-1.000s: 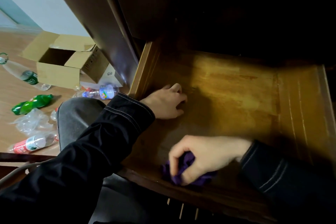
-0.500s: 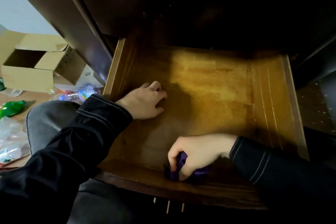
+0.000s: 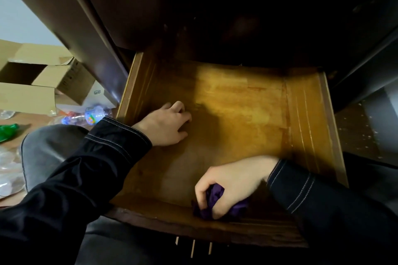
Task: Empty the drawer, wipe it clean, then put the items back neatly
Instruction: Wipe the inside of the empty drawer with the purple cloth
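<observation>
Wooden drawer [image 3: 323, 127], emptied: right hand [image 3: 232, 183] grips bunched purple cloth [image 3: 212, 200] for wiping front edge; left hand [image 3: 165, 123], loosely curled, empty, braces inside.

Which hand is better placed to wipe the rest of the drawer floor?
Right. The right hand grips the purple cloth at the front wall of the drawer. The left hand holds nothing and rests on the floor near the left wall.

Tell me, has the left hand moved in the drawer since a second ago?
No. The left hand still rests on the drawer floor beside its left wall, same spot; only the camera swung. The right hand grips the purple cloth.
</observation>
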`<state>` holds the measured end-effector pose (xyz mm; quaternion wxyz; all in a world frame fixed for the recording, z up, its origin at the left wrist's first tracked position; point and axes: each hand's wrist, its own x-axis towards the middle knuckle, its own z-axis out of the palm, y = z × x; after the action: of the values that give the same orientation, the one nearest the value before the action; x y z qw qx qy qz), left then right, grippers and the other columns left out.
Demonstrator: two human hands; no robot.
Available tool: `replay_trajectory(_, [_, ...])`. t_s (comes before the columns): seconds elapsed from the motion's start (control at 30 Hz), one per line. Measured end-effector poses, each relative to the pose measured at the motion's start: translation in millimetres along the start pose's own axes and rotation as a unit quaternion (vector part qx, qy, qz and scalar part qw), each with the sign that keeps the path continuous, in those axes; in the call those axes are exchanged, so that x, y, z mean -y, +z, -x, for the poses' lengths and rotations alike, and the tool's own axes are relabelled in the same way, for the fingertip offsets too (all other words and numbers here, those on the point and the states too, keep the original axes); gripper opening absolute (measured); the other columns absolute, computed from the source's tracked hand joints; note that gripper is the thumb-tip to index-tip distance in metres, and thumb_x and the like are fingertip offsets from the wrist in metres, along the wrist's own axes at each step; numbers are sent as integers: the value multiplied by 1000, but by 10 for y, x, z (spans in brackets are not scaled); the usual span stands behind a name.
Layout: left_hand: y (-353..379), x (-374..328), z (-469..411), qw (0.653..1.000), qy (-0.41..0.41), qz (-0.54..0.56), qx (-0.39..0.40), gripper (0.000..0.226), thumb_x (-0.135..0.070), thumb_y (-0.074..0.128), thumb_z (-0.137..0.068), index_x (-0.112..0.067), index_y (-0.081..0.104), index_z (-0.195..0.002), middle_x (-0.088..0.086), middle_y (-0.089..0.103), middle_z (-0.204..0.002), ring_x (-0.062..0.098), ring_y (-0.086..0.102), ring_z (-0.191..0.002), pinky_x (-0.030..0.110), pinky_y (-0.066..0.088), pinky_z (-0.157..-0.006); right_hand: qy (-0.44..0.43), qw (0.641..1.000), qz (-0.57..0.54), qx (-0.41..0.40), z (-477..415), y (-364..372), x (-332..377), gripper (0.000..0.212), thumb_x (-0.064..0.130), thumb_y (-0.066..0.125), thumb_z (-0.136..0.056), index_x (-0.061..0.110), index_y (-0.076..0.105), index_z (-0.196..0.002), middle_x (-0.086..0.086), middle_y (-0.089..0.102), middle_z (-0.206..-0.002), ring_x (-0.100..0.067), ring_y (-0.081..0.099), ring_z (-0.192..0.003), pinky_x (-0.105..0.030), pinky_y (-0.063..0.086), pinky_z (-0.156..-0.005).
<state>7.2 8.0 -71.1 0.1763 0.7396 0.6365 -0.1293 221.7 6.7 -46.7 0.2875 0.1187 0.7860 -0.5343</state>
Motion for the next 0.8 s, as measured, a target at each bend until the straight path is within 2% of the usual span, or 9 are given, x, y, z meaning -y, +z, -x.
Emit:
replay_trajectory(0.1, [1, -12, 0, 1000, -2, -2, 0, 47, -44, 58, -96, -29, 46, -139, -1, 33, -140, 28, 43, -124, 41, 47, -103, -46, 995, -86, 21, 77, -68, 43, 20, 15, 78, -87, 13, 71, -106, 17, 66, -89, 0, 61, -84, -20, 50, -77])
replay_trajectory(0.23, [6, -25, -5, 1000, -3, -6, -4, 48, -45, 57, -96, -29, 45, -139, 0, 33, -142, 27, 43, -124, 39, 47, -103, 35, 999, 25, 13, -121, 26, -18, 27, 16, 75, -89, 11, 68, -114, 3, 62, -106, -15, 60, -100, -34, 53, -90])
replay_trajectory(0.3, [2, -14, -4, 1000, -3, -6, -2, 48, -45, 56, -96, -30, 45, -140, 0, 32, -142, 27, 43, -125, 40, 46, -104, 30, 998, 47, 14, -129, 33, -26, 28, 16, 75, -89, 11, 68, -115, 3, 61, -107, -16, 59, -100, -37, 53, -91])
replay_trajectory(0.4, [-3, -14, 1, 1000, -7, -6, 3, 47, -45, 57, -96, -30, 45, -140, 0, 32, -143, 27, 43, -126, 41, 46, -104, -49, 996, -74, 3, -28, -32, 30, 23, 11, 76, -88, 8, 69, -110, 9, 65, -95, -1, 60, -86, -21, 51, -81])
replay_trajectory(0.47, [-3, -26, 0, 1000, -8, -7, 2, 48, -45, 57, -96, -29, 45, -140, 0, 32, -143, 28, 43, -126, 42, 46, -104, -52, 993, -108, 4, -40, -43, 44, 23, 10, 75, -89, 7, 69, -111, 6, 66, -96, -3, 60, -86, -18, 48, -79])
replay_trajectory(0.6, [-24, -36, 12, 1000, -9, -6, -1, 48, -45, 56, -96, -29, 45, -141, 0, 32, -143, 28, 43, -126, 41, 46, -105, 37, 999, 15, -6, -171, 51, 9, 28, 19, 74, -91, 13, 68, -117, 9, 59, -99, -5, 55, -82, -9, 43, -62])
replay_trajectory(0.67, [-35, -27, 17, 1000, -8, -5, 4, 49, -45, 56, -97, -29, 45, -141, 0, 32, -144, 28, 43, -126, 41, 46, -105, -20, 999, -23, -31, -162, 57, 15, 24, 16, 75, -89, 11, 69, -112, 8, 62, -101, -2, 56, -84, -8, 43, -68])
replay_trajectory(0.73, [-37, -34, 19, 1000, -7, -7, 6, 49, -45, 56, -97, -30, 44, -142, 0, 32, -144, 27, 43, -126, 40, 46, -106, -96, 987, -116, -50, -127, 40, 89, 21, 11, 75, -89, 9, 71, -110, 6, 65, -102, -1, 59, -88, -13, 46, -80])
replay_trajectory(0.8, [-37, -47, 12, 1000, -9, -10, 7, 49, -45, 56, -97, -30, 44, -142, 0, 32, -144, 26, 43, -126, 40, 46, -106, -124, 980, -147, -57, -156, 43, 149, 21, 11, 75, -89, 9, 71, -110, 6, 66, -103, 0, 60, -90, -17, 47, -84])
